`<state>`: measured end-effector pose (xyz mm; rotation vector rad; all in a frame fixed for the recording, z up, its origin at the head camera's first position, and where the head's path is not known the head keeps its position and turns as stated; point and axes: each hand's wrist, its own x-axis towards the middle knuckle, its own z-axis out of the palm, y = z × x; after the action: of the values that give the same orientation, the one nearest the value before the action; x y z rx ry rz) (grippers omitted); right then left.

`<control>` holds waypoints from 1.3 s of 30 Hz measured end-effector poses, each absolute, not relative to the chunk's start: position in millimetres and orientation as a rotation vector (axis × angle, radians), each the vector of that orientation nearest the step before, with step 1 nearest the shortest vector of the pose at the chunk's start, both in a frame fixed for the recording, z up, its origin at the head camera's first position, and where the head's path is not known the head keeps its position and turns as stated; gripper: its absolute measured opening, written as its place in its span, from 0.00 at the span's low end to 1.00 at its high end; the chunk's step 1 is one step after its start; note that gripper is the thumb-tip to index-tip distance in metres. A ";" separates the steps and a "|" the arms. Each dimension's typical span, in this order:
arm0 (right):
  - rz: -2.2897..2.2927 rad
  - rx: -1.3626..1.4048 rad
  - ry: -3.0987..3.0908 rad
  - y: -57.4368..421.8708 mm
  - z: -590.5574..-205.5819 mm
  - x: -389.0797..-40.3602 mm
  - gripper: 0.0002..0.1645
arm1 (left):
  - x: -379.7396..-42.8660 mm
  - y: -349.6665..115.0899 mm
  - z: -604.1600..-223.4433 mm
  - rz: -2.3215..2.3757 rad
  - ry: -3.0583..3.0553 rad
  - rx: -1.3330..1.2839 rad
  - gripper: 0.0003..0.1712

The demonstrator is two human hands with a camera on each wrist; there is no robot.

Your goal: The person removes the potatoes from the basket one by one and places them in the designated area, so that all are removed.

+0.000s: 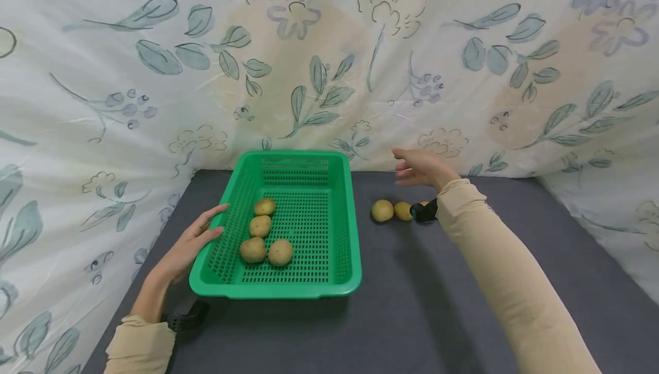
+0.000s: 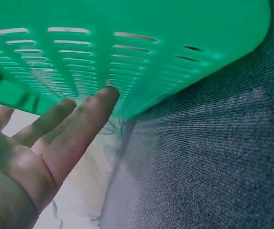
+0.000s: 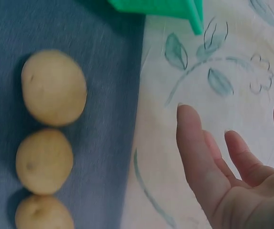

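Left hand [image 1: 187,247] touches the green basket [image 1: 278,291], fingers extended; right of it, the right hand [image 1: 424,168] (relaxed, empty) could send potatoes [image 1: 382,211] rolling by dipping low.

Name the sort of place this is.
Probably a makeshift tabletop workspace, perhaps indoors: a dark tabletop, a floral sheet behind and beside it, and a green basket holding four potatoes.

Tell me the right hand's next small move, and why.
I'd likely bring the right hand down to grip the potato nearest the basket. That hand looks empty; at least three potatoes lie in a row on the dark surface, while four potatoes sit inside the green basket, with the left hand at its opposite side.
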<state>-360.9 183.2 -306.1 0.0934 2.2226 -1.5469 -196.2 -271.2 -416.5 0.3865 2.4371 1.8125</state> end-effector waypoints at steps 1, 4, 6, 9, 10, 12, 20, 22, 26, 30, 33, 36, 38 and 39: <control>-1.552 0.092 2.222 179.8 -305.9 -360.7 0.38 | -196.3 -270.9 -416.8 1.817 2.434 0.388 0.33; -1.575 0.090 2.209 167.6 -306.0 -359.7 0.36 | -195.4 -271.2 -418.3 1.820 2.437 0.387 0.33; -1.586 0.089 2.196 158.7 -306.4 -359.6 0.35 | -194.2 -271.8 -419.3 1.818 2.440 0.385 0.32; -1.586 0.070 2.184 145.4 -306.7 -361.2 0.35 | -192.6 -272.4 -419.8 1.811 2.452 0.375 0.32; -1.588 0.067 2.180 141.1 -306.2 -361.5 0.34 | -192.1 -272.5 -419.7 1.812 2.451 0.372 0.32; -1.595 0.055 2.170 133.2 -305.2 -362.0 0.34 | -191.4 -272.5 -418.8 1.813 2.451 0.364 0.32; -1.608 0.033 2.153 108.8 -303.0 -362.5 0.37 | -192.9 -272.6 -418.1 1.815 2.460 0.369 0.32; -1.624 0.035 2.139 104.6 -304.0 -363.2 0.37 | -194.0 -272.1 -418.6 1.815 2.463 0.376 0.32; -1.656 0.004 2.096 95.4 -306.9 -363.2 0.36 | -195.6 -271.6 -419.0 1.804 2.483 0.388 0.31; -1.677 -0.059 2.043 86.2 -308.5 -361.4 0.34 | -195.8 -271.5 -418.2 1.791 2.495 0.395 0.31; -1.689 -0.095 2.012 80.3 -309.3 -359.6 0.34 | -195.7 -271.2 -417.2 1.786 2.496 0.394 0.31; -1.704 -0.120 1.980 75.2 -310.8 -358.3 0.34 | -196.2 -271.0 -416.8 1.779 2.501 0.398 0.31; -1.711 -0.136 1.966 71.9 -312.3 -357.6 0.34 | -196.7 -271.0 -417.0 1.777 2.505 0.401 0.31; -1.717 -0.140 1.956 70.3 -313.3 -357.4 0.34 | -196.9 -271.0 -417.1 1.777 2.507 0.402 0.31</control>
<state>-357.4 70.3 -313.3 -0.1399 1.9562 -1.7169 -196.9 -271.0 -417.1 0.4023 2.5066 1.7771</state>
